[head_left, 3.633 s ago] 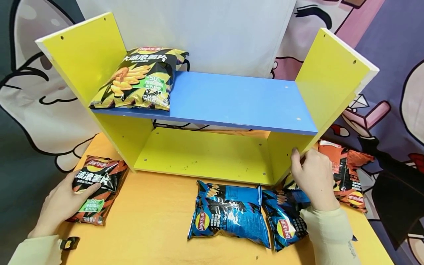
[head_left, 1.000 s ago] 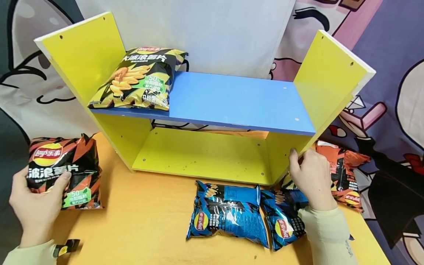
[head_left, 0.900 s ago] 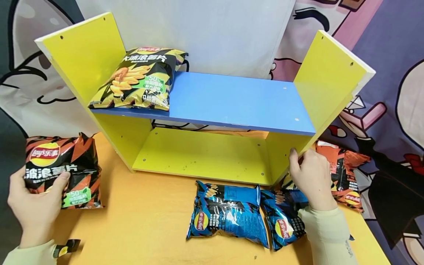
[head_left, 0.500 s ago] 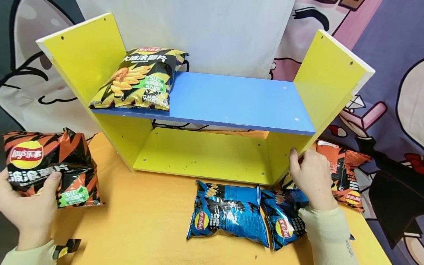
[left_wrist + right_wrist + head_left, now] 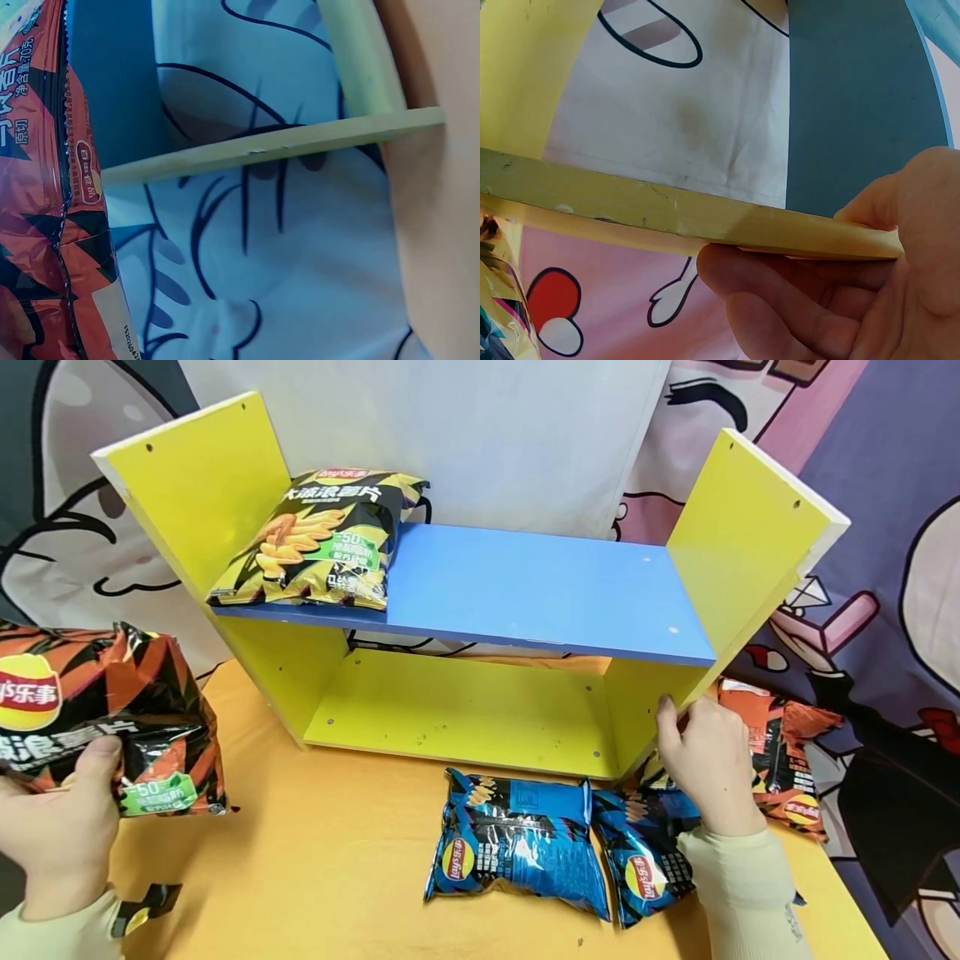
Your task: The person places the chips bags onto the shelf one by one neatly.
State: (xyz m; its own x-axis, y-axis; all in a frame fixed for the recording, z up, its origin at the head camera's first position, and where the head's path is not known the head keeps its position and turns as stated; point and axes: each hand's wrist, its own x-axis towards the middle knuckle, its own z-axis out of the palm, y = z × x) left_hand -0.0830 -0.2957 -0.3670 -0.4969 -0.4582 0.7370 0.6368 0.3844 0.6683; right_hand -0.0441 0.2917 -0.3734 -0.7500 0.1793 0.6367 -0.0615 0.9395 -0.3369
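Note:
My left hand [image 5: 63, 831] grips a red-and-black bag of potato chips [image 5: 112, 718], thumb across its front, raised over the table's left end. In the left wrist view that chip bag [image 5: 45, 202] fills the left edge. My right hand [image 5: 708, 760] pinches the front edge of the right side panel of a yellow-and-blue shelf [image 5: 540, 597]. The right wrist view shows the fingers [image 5: 780, 300] on one side of the panel [image 5: 667, 214] and the thumb on the other. A black-and-yellow chip bag [image 5: 322, 543] leans at the left of the blue upper board.
Two blue chip bags, one [image 5: 517, 843] in front of the shelf and another [image 5: 645, 860] beside it, lie on the yellow table [image 5: 322, 860]. An orange chip bag [image 5: 787, 760] lies right of the shelf. Printed cloth hangs behind.
My left hand has lifted the red-and-black chip bag off the table and moved it left and upward, nearer the camera. The right hand keeps its place on the side panel.

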